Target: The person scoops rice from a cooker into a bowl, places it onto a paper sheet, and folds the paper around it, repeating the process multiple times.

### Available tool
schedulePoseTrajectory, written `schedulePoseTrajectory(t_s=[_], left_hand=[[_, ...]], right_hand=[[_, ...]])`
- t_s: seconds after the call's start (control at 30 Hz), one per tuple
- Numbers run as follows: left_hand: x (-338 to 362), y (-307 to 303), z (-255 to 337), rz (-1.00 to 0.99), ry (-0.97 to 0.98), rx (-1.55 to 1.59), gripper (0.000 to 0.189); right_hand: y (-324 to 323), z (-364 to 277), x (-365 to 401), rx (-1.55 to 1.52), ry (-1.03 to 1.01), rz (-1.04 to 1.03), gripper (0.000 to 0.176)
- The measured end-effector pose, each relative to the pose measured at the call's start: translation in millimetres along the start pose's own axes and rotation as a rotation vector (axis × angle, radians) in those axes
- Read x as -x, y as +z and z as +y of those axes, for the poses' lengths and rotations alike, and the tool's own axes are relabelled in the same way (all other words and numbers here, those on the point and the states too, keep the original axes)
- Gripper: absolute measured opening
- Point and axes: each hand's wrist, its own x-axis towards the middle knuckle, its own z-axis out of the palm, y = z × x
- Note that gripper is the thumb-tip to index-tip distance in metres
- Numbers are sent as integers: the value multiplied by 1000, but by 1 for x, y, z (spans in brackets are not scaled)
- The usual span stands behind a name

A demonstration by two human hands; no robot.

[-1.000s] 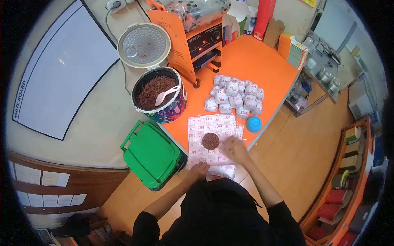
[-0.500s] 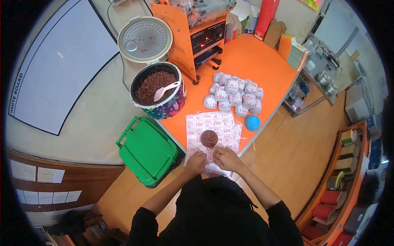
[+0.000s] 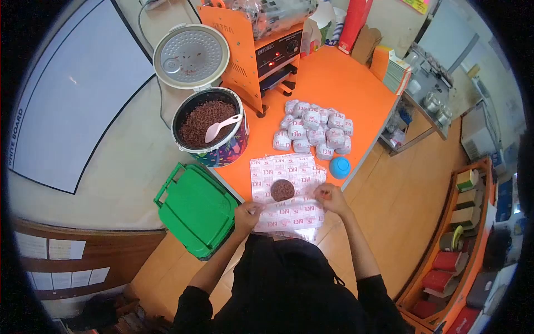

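A round portion of brown rice (image 3: 282, 190) lies on printed wrapping paper (image 3: 267, 168) at the near end of the orange table. My left hand (image 3: 248, 216) pinches the paper's near left corner, and my right hand (image 3: 330, 199) pinches it at the right. Between them the near edge is folded up, close to the rice. Right of the paper stands a small blue cup (image 3: 340, 167). Several wrapped bundles (image 3: 315, 126) are piled behind it. To the left, an open rice cooker (image 3: 225, 153) holds brown rice with a pink spoon (image 3: 213, 131) lying on it.
An orange machine (image 3: 239, 61) stands on the table (image 3: 328, 78) behind the cooker. A green lidded bin (image 3: 194, 210) is left of the table, below its edge. At the right are a metal side table (image 3: 414, 133) and an orange shelf (image 3: 439, 245) with boxes.
My hands have moved apart, the left one leftward and the right one to the right and up. The near edge of the paper is now lifted and folded toward the rice.
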Motion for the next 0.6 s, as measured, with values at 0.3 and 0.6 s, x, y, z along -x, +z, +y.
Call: schedulePoseTrajectory(t_s=[0.3, 0.6], left_hand=[[-42, 7, 11, -35, -200, 355, 9], [-44, 13, -25, 71, -467, 661, 22]], right_hand=[[12, 11, -19, -143, 12, 80, 27], [55, 27, -40, -648, 163, 452, 18]])
